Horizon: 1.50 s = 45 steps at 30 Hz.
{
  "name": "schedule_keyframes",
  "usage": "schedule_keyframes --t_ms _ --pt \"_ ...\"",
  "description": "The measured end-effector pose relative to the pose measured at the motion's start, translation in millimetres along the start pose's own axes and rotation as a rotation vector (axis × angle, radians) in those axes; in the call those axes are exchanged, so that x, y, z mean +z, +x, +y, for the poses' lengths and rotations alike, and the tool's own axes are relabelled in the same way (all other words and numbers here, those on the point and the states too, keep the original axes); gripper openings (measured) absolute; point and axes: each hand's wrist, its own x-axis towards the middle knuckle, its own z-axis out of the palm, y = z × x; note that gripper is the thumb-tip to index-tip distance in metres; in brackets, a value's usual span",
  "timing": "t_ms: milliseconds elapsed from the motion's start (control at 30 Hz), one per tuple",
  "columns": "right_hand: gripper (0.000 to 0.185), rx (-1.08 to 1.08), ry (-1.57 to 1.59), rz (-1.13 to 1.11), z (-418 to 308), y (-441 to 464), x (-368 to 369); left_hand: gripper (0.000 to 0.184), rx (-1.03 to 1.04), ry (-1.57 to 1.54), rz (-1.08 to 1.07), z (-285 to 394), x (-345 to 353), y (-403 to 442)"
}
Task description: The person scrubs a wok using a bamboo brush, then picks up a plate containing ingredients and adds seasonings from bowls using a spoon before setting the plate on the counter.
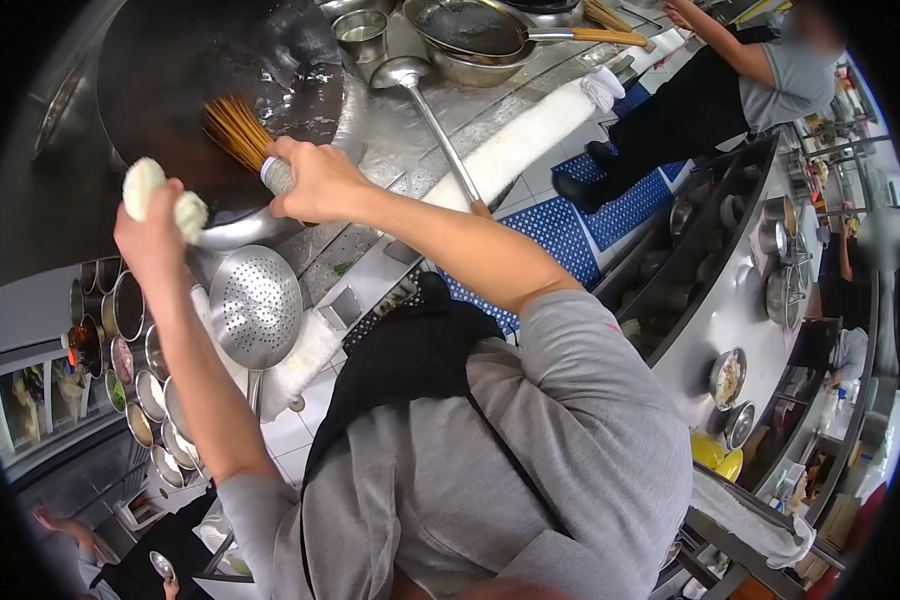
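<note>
My left hand [153, 243] is closed on a folded white cloth [144, 187] beside the near left rim of a large wok [160, 70]. In my right hand [315, 182] is a bamboo wok brush [240, 133], gripped by its pale wrapped handle. The bristles are splayed inside the wok, pointing down to the left. Dark, shiny liquid [295, 95] lies in the right part of the wok. A perforated skimmer [257, 308] rests just below the wok, near my left forearm.
A long-handled ladle [402, 75] lies on the steel stove top, by a metal pot [360, 35] and a strainer over a bowl [470, 25]. Ingredient containers [150, 395] stand at left. A co-worker [790, 80] is at upper right, another [70, 560] at lower left.
</note>
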Motion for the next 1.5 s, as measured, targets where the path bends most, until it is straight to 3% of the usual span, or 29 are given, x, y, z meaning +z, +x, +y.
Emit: schedule_keyframes --t_ms 133,167,233,267,400,467,567,733,833,900,1000,1100,1200,1300,1333,1367,1400,1467,1500 --pt "0.077 -0.055 0.135 0.034 -2.8 -26.2 -1.6 0.036 0.224 0.139 0.058 -36.7 -1.7 -80.1" --pt "0.077 -0.071 0.169 0.039 -2.5 -33.4 1.0 0.039 0.174 0.005 0.038 -55.5 -1.7 -102.3" --pt "0.077 -0.101 0.236 0.053 -2.5 -49.7 5.9 0.045 0.230 0.024 0.107 -110.0 0.3 -135.0" --pt "0.077 0.035 0.337 -0.082 -12.1 -58.8 1.3 0.047 0.192 -0.002 0.150 -132.7 3.0 -148.9" --pt "0.076 0.018 0.342 -0.153 -3.0 -63.3 13.3 0.044 0.021 -0.186 0.259 -148.3 19.2 -172.3" --pt "0.074 -0.130 0.498 -0.079 13.9 -53.7 20.6 0.045 -0.107 -0.213 0.267 -157.6 13.1 -166.3" --pt "0.070 -0.328 0.679 -0.004 2.7 -60.6 -6.5 0.029 -0.229 -0.316 0.262 -126.0 4.0 -133.6" --pt "0.072 -0.497 0.271 0.356 14.3 -90.4 -59.1 0.023 -0.514 -0.424 0.260 -103.5 -9.5 -71.7" --pt "0.072 -0.162 0.255 0.414 60.6 -97.6 -55.9 0.021 -0.680 -0.423 0.267 -103.9 1.1 -54.3" --pt "0.069 -0.036 0.061 0.545 104.6 -81.8 -46.1 0.021 -0.706 -0.519 0.262 -114.1 17.2 -49.6" --pt "0.069 0.309 -0.219 0.428 178.6 -53.2 -21.3 0.020 -0.786 -0.701 0.287 -120.0 49.0 -46.5" --pt "0.069 0.091 -0.376 0.182 184.4 -81.5 -12.8 0.018 -0.812 -0.790 0.224 -109.5 69.9 -44.7" --pt "0.067 0.110 -0.340 0.321 134.0 -110.0 -13.6 0.015 -0.811 -0.791 0.231 -117.0 84.8 -37.7" --pt "0.063 0.225 -0.436 0.308 147.0 -113.8 -2.0 0.018 -0.813 -0.882 0.184 -150.3 97.7 -24.1" --pt "0.059 0.268 -0.546 0.185 163.0 -114.7 0.6 0.021 -0.815 -0.895 0.203 -158.5 104.2 -21.5" --pt "0.059 0.195 -0.524 0.132 184.4 -113.4 -3.6 0.024 -0.808 -0.910 0.236 -159.5 106.1 -19.9" --pt "0.060 0.116 -0.404 0.241 168.8 -117.9 -8.3 0.027 -0.819 -0.898 0.255 -155.2 105.0 -18.4" --pt "0.063 0.064 -0.384 0.349 145.1 -125.3 -11.7 0.029 -0.840 -0.895 0.306 -149.1 107.9 -17.8" --pt "0.065 0.098 -0.378 0.290 150.0 -126.3 -11.0 0.028 -0.846 -0.894 0.320 -148.5 109.2 -17.3"
